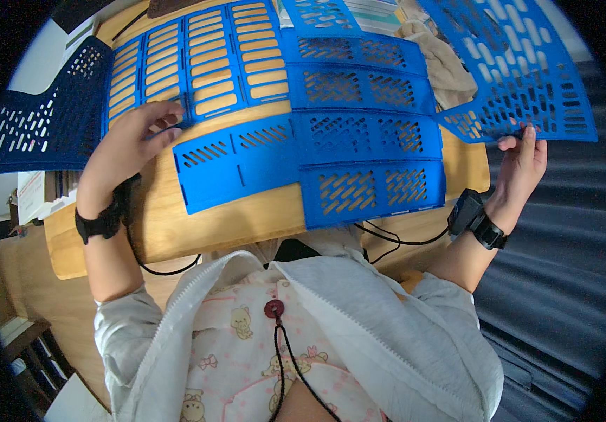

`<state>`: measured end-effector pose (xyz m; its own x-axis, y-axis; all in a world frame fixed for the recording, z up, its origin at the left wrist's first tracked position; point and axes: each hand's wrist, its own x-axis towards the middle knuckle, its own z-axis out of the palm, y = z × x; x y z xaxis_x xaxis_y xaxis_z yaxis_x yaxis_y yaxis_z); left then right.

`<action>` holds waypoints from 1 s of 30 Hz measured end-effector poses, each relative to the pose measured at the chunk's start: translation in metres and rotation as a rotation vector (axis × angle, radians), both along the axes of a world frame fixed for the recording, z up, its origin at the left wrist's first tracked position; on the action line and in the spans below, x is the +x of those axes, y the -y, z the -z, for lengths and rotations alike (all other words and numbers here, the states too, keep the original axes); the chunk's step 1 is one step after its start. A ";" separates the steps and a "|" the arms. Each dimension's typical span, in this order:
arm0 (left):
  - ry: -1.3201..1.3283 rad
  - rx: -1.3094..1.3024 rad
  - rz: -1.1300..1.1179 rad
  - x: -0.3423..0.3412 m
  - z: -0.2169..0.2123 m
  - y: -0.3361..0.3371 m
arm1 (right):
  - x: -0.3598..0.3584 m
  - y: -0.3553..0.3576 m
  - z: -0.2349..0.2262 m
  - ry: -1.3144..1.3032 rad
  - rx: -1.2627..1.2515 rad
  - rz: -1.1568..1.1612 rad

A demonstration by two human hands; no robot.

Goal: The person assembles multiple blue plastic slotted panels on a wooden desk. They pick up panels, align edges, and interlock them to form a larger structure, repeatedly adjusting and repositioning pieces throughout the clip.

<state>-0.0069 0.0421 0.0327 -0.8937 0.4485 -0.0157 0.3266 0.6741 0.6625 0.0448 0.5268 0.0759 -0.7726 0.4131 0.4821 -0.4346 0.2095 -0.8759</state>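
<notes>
My right hand (526, 156) pinches the lower edge of a blue perforated plastic panel (559, 105) with a slanted side, raised at the right. My left hand (131, 144) is half curled, thumb and fingers apart, beside the near edge of a blue panel with rows of long slots (213, 74). Whether its fingertips touch that edge is hard to see. Between my hands lie several overlapping blue panels with slanted slots (370, 133) and a smaller blue panel (215, 179) with two slotted patches. Another dark blue perforated panel (50, 126) is tilted up left of my left hand.
Beneath the panels is a wooden table (155, 232) with a rounded near edge. A beige cloth (443, 63) lies at the far right. Black cables (401, 243) hang by the near edge. A dark blue curtain (549, 267) hangs on the right, and a shelf (29, 344) stands lower left.
</notes>
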 end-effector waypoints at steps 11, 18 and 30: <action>-0.467 -0.266 0.624 0.056 -0.016 -0.120 | 0.014 -0.014 0.001 -0.179 -0.088 0.062; -0.610 -0.330 0.780 0.070 0.011 -0.182 | 0.026 -0.018 -0.003 -0.275 -0.151 0.137; -0.594 -0.505 0.855 0.081 0.024 -0.205 | 0.040 -0.032 0.003 -0.363 -0.222 0.202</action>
<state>0.0743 0.2468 0.0087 -0.2278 0.9727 -0.0448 0.9735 0.2266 -0.0304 0.0847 0.5591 0.0730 -0.4639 0.6613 0.5894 -0.6911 0.1461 -0.7079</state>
